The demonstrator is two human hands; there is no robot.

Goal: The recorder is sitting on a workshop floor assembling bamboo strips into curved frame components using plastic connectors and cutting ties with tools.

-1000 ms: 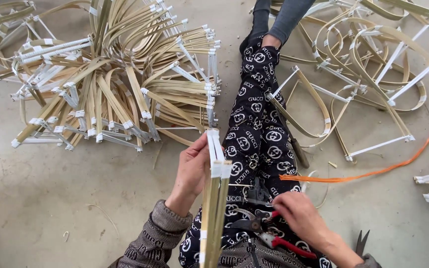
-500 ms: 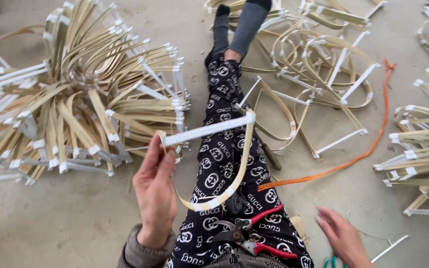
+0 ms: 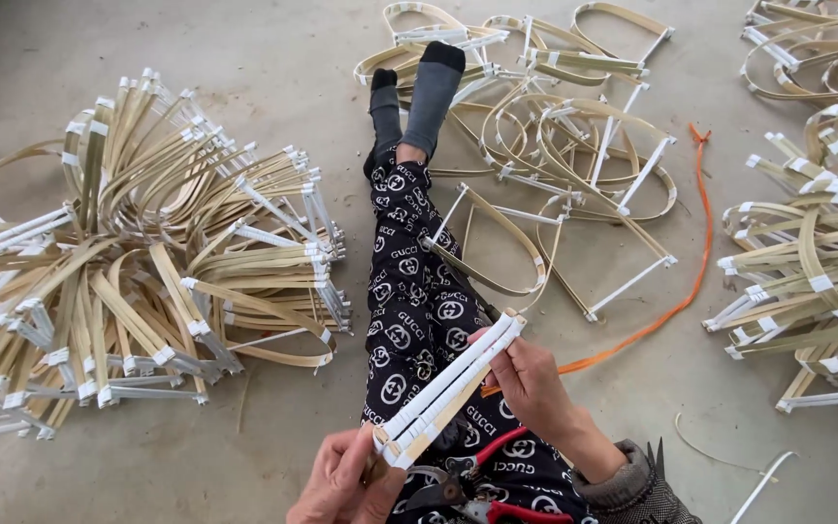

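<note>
Pinching a bundle of white-taped bamboo strips (image 3: 450, 390) at its lower end near the bottom centre, the left hand (image 3: 351, 480) closes around it while the right hand (image 3: 533, 380) grips its upper end, holding it slanted over the patterned trousers (image 3: 409, 311). Red-handled pliers (image 3: 482, 485) lie on the lap beneath. On the concrete floor (image 3: 273, 58), a pile of bent bamboo frames (image 3: 147, 262) fills the left, loose hoops (image 3: 555, 126) the top centre, an orange cord (image 3: 671, 301) the right
</note>
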